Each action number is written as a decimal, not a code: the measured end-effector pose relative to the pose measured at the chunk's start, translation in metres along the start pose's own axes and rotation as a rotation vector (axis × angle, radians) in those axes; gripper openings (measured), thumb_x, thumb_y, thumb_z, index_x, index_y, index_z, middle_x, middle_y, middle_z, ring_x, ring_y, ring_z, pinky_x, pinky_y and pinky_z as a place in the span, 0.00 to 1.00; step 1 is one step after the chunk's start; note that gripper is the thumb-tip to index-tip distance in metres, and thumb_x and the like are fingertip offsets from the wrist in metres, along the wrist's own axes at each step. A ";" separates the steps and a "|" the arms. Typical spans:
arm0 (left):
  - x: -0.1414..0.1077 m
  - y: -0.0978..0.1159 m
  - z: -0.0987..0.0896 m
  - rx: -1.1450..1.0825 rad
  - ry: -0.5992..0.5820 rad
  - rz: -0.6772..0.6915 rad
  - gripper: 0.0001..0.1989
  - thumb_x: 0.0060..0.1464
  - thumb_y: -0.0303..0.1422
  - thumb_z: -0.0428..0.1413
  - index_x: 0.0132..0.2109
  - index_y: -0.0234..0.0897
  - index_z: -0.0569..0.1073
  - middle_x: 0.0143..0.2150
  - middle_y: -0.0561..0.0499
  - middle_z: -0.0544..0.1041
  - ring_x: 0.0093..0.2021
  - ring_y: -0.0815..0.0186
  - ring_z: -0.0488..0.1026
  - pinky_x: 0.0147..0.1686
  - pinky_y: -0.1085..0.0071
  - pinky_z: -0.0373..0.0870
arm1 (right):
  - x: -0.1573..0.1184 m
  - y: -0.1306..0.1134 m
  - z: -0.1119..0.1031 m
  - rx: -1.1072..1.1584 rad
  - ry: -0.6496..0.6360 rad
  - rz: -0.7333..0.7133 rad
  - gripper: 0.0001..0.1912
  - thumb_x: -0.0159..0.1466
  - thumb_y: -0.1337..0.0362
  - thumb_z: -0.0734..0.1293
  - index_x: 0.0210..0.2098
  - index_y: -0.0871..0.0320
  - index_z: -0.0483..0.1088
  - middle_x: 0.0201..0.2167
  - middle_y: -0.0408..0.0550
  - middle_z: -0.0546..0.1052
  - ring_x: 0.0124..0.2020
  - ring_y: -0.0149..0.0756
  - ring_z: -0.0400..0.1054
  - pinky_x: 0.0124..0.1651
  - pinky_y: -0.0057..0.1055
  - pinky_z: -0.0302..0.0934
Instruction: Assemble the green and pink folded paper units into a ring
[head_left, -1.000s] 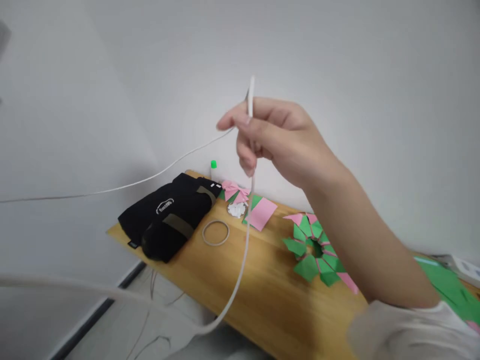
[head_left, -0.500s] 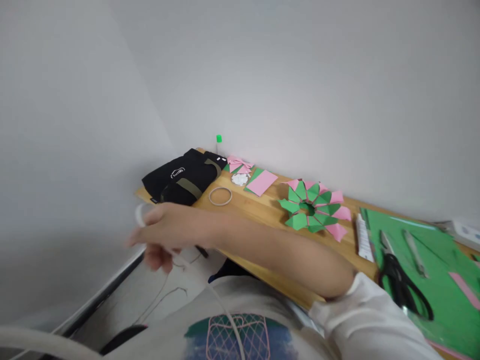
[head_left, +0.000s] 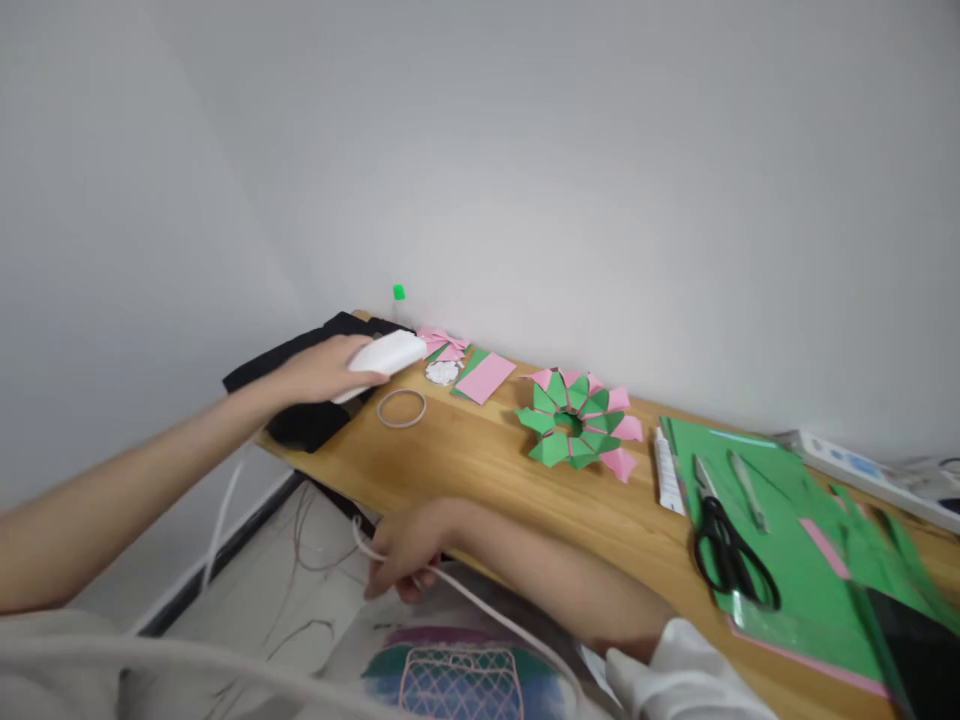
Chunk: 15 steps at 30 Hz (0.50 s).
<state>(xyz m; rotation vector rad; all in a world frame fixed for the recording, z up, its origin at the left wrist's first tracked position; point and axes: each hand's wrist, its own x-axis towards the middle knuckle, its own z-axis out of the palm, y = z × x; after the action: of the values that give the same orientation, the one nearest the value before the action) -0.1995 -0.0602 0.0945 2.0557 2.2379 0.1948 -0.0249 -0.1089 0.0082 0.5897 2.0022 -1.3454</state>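
Note:
My left hand (head_left: 330,368) is closed round a white rounded slab (head_left: 394,352), held over the black bag (head_left: 300,428) at the table's far left end. Most of the bag is hidden behind that forearm and hand. At the front edge of the table, my right hand (head_left: 407,548) has its fingers curled round a white cable (head_left: 495,607). The cable loops up beside the fingers and runs across my shirt to the lower right. Another stretch of white cable (head_left: 223,512) hangs down below my left forearm.
On the wooden table (head_left: 465,470) are a ring (head_left: 401,408), pink and green paper cards (head_left: 486,378), white pieces (head_left: 444,372) and a green-and-pink paper wreath (head_left: 574,420). Farther right lie a white tube (head_left: 667,470), scissors (head_left: 727,550), green sheets (head_left: 795,600) and a power strip (head_left: 862,465).
My left hand has come into view with the white slab above the bag. My right hand has moved right and down, away from the bag, with the cable. The view has turned slightly right.

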 end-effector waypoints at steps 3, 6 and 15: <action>0.017 0.007 0.038 0.035 -0.105 0.027 0.33 0.51 0.50 0.54 0.60 0.36 0.65 0.55 0.40 0.71 0.54 0.49 0.70 0.49 0.62 0.68 | 0.014 0.001 0.000 -0.062 -0.029 0.042 0.13 0.67 0.59 0.65 0.45 0.62 0.70 0.40 0.47 0.75 0.35 0.32 0.71 0.37 0.33 0.70; 0.025 0.009 0.061 0.053 -0.153 0.014 0.33 0.53 0.50 0.51 0.60 0.35 0.63 0.52 0.38 0.71 0.52 0.49 0.71 0.47 0.60 0.69 | 0.020 0.013 -0.006 -0.050 0.032 0.035 0.16 0.67 0.58 0.64 0.50 0.61 0.68 0.46 0.50 0.73 0.42 0.36 0.71 0.43 0.39 0.70; 0.028 0.017 0.098 0.106 -0.140 -0.071 0.31 0.56 0.49 0.49 0.59 0.33 0.60 0.53 0.35 0.69 0.53 0.45 0.70 0.47 0.56 0.69 | 0.020 0.027 -0.019 -0.100 0.021 -0.060 0.14 0.67 0.58 0.65 0.47 0.61 0.69 0.44 0.49 0.74 0.40 0.35 0.72 0.42 0.37 0.69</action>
<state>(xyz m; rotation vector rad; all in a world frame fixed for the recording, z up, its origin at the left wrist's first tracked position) -0.1702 -0.0279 0.0012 1.9669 2.2768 -0.0717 -0.0254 -0.0808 -0.0191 0.5041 2.1057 -1.2700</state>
